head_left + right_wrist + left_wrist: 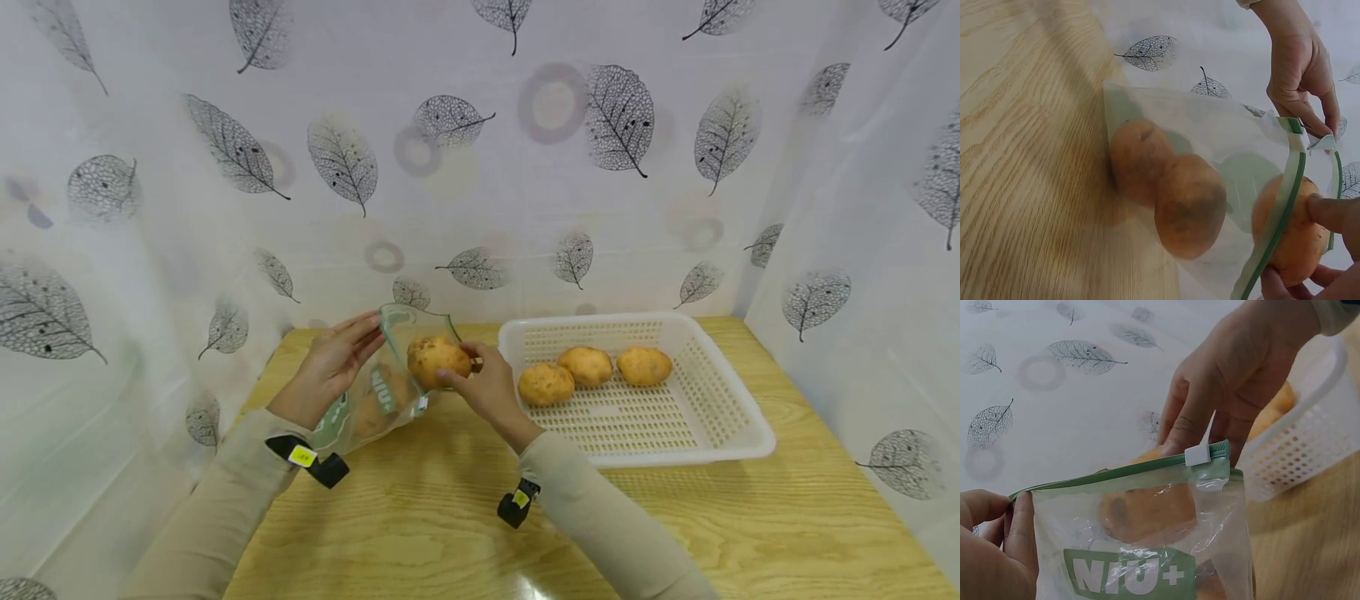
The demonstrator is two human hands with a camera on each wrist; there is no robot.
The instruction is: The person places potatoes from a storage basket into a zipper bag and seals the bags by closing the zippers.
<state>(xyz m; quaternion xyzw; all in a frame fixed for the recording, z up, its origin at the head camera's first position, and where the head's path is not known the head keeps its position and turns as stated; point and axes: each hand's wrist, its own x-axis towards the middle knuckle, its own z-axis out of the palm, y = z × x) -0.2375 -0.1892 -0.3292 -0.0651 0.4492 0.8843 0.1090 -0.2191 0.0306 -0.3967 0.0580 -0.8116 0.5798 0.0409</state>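
Note:
In the head view, my left hand (330, 367) holds a clear zip bag (1054, 531) with green edging by its rim, thumb and fingers pinching the mouth. A white slider (1197, 454) sits at one end of the zip. My right hand (491, 387) grips a potato (435, 360) in the bag's mouth. The right wrist view shows that potato partly inside, with fingertips still on it. Deeper in the bag lie two more potatoes, one (1141, 159) by the bottom and another (1190, 206) beside it.
To the right on the wooden table (420, 533) stands a white perforated basket (675, 458). Three potatoes, among them one at the right (643, 367), lie toward its back. A leaf-patterned curtain (480, 200) hangs behind and along both sides.

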